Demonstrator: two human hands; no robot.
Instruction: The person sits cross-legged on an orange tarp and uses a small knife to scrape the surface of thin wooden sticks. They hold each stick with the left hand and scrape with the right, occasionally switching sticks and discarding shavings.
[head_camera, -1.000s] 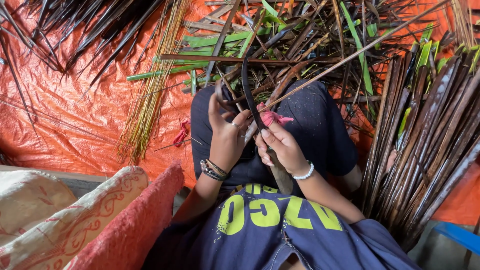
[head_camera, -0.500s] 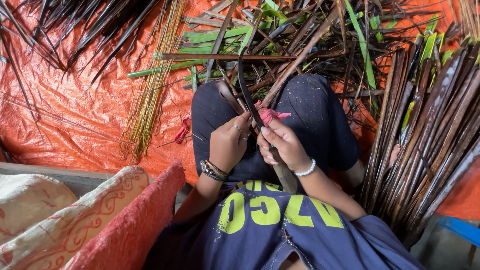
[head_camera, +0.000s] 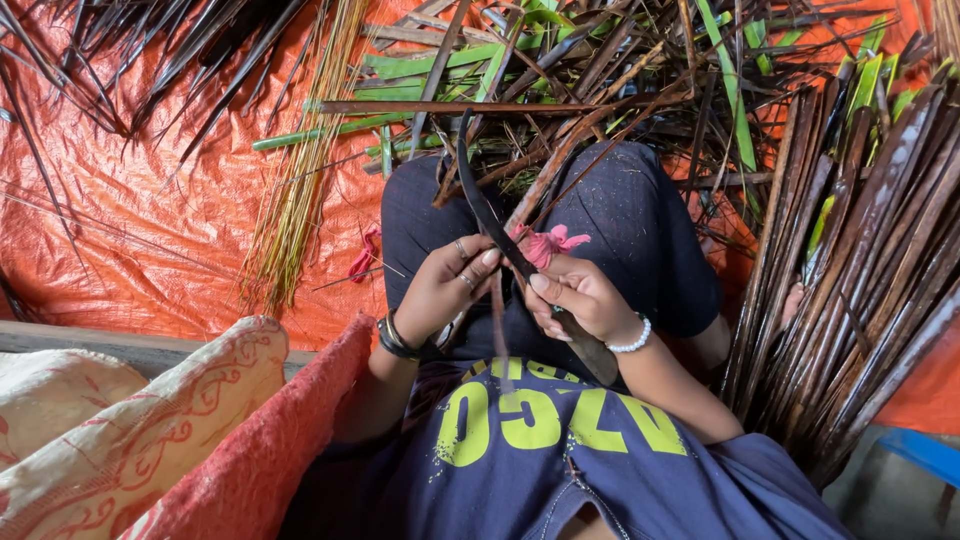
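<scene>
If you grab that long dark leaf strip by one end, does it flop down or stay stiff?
Probably fairly stiff but springy: the dark strip curves up from the left hand and right hand without drooping. It looks thin and narrow, so likely light. Its curve suggests that it bends rather than snaps.

A long, dark, curved palm-leaf strip (head_camera: 500, 240) is running diagonally through the middle of the frame, its thin tip rising toward the upper centre and its broader lower end lying over the lap, slanting toward the lower right.
</scene>
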